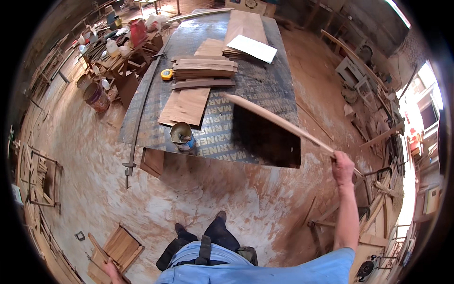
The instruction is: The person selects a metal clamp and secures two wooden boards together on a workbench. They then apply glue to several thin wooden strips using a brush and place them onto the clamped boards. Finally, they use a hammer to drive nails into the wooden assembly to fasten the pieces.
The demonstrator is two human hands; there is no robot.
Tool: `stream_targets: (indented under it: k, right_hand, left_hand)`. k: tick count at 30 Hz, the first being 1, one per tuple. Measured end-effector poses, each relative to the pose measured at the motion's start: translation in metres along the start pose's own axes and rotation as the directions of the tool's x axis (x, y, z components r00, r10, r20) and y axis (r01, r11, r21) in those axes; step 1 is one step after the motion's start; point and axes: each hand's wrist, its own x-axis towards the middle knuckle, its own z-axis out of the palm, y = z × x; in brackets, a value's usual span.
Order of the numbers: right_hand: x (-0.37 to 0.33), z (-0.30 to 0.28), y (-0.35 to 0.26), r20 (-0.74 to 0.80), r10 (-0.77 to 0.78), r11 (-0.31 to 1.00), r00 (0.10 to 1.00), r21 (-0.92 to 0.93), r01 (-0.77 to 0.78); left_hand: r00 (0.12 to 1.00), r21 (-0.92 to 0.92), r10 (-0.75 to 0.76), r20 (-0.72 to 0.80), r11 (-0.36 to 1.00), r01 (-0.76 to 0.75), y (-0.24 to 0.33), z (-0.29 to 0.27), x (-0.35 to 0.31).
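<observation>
My right hand (pixel 343 168), out at the right, is closed around a long pale wooden strip (pixel 279 120). The strip slants up and to the left, so its far end is over the work table (pixel 217 135). At the lower left, my left hand (pixel 111 270) is wrapped around another narrow wooden strip (pixel 98 246). Below that strip, a slatted wooden panel (pixel 124 248) is on the floor. On the table are a stack of thin wooden slats (pixel 205 68), wider boards (pixel 191 106), a yellow tape measure (pixel 166 74) and an open tin can (pixel 182 135).
A long bar clamp (pixel 137 120) runs down the table's left edge. A white sheet (pixel 253 47) rests on boards at the far end. Buckets (pixel 96 97) and a cluttered bench stand at the left. Wood scraps and frames (pixel 378 222) crowd the right side.
</observation>
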Motion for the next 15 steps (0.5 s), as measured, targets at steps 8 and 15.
stream_targets:
  k: [8,15]
  right_hand:
    - [0.1,-0.123,-0.05,0.01,-0.03,0.988,1.0,-0.15,0.031]
    - [0.131,-0.214,-0.176,-0.115,-0.108,0.992,0.988,0.059,0.115]
  left_hand:
    - [0.978,-0.032,-0.133,0.16,0.99,0.14,-0.052,0.036,0.051]
    - [0.998,-0.027,-0.037,-0.051,0.999,0.036,-0.049,0.069,0.122]
